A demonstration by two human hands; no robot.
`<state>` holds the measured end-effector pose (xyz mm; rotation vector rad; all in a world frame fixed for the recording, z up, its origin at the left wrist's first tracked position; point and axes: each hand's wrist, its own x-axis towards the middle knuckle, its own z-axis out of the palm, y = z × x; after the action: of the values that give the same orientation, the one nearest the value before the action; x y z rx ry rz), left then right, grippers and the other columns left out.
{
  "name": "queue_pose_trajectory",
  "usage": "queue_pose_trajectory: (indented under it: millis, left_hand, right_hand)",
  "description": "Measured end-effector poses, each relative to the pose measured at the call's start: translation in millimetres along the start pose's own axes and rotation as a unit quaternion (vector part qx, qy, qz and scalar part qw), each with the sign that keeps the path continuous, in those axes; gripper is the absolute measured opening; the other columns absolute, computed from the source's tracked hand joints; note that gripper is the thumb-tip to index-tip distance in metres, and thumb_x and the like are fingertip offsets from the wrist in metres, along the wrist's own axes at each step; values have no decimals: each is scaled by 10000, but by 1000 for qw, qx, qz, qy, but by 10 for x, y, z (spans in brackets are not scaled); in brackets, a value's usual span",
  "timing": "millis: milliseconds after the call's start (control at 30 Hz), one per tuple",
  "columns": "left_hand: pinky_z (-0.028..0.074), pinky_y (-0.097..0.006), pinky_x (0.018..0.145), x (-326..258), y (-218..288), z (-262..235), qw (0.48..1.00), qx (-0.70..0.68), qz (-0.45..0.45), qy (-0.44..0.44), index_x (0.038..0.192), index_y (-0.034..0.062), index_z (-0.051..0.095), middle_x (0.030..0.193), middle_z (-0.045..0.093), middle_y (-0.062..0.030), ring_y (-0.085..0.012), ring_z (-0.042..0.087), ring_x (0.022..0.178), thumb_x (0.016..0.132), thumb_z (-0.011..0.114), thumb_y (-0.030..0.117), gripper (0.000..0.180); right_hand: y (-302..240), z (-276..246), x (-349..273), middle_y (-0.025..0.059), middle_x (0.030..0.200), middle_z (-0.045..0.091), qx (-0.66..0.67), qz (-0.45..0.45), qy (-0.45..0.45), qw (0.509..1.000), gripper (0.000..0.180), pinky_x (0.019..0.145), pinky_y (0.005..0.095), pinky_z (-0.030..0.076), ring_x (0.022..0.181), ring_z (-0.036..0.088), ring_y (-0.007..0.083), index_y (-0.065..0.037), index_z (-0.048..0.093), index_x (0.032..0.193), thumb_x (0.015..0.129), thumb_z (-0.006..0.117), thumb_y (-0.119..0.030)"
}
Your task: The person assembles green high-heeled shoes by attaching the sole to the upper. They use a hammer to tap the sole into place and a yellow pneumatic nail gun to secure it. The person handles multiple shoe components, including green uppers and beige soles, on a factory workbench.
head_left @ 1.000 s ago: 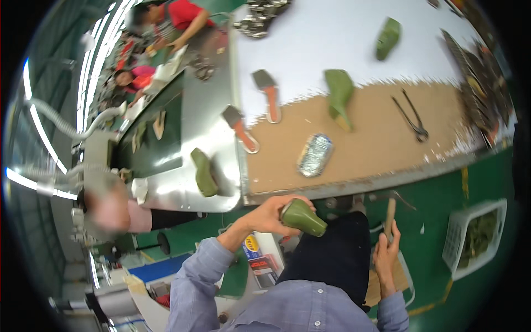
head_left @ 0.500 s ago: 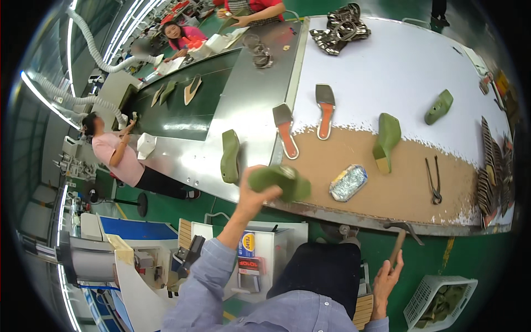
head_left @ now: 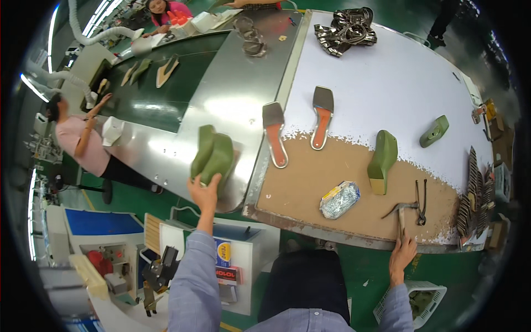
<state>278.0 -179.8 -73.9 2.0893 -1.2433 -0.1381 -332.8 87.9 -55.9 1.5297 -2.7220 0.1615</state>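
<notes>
My left hand (head_left: 204,192) is closed around the near end of a green shoe last (head_left: 221,160) at the metal part of the table. Close against it on its left is a second green shoe last (head_left: 203,146). My right hand (head_left: 402,254) grips the wooden handle of a hammer (head_left: 402,220). The hammer's dark head is over the table's near right part, beside metal pincers (head_left: 421,207). Two orange and dark grey insoles (head_left: 275,135) (head_left: 323,118) lie between the hands, farther in. Another green last (head_left: 383,163) lies nearer the right hand.
A foil-like packet (head_left: 339,200) lies on the brown board. Farther off are one more last (head_left: 434,131) and shiny straps (head_left: 345,32). Striped strips (head_left: 475,196) line the right edge. A white crate (head_left: 437,301) stands below. A person in pink (head_left: 83,141) works at the left.
My left hand has carried its last leftward, beside the one on the metal surface. My right hand has raised the hammer from below the edge to over the table. The view has shifted.
</notes>
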Motion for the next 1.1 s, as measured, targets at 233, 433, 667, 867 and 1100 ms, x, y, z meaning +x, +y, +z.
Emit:
queue_pose_trajectory:
  millis: [233,433,667,867,1100]
  left_hand:
    - [498,-508,965,1508,-941,-25,974,188,4,129,1144,-156,674,1114,679,-336,-466,644,1050,783,841,589,845]
    - [463,-504,1050,1894,-677,-203,898,399,156,103,1348,-45,608,1346,627,-258,-444,583,1235,887,776,290,594]
    - [546,-409,908,260,1243,1311,960,-111,-44,-252,1572,3,350,1319,645,-231,-300,704,1022,815,832,515,1033]
    - [543,-383,903,322,1520,1519,967,-36,-75,-240,1486,-71,446,1165,710,-213,-280,710,1033,801,825,288,861]
    - [527,-385,912,-294,2123,645,897,-395,18,-199,1342,-40,472,1196,605,-149,-225,652,1026,1016,544,61,349]
  right_hand:
    - [-678,-137,965,255,1372,554,146,-55,58,986,629,1084,490,427,1273,537,411,11,475,1468,939,744,-197]
    - [-1574,53,1811,292,1461,504,356,24,-73,931,879,1120,460,424,1352,517,393,32,318,1572,906,777,-313]
    - [-1801,125,2333,239,1414,569,433,-17,-168,886,804,1052,408,492,1259,602,336,-43,313,1602,953,725,-276]
    - [-1532,-905,2737,116,1197,665,603,171,-394,672,607,684,324,605,925,692,172,-130,431,1551,1029,632,-366]
    - [-1933,-1255,1998,97,1085,697,605,160,-465,627,466,577,311,614,801,712,172,-144,508,1478,1053,622,-295]
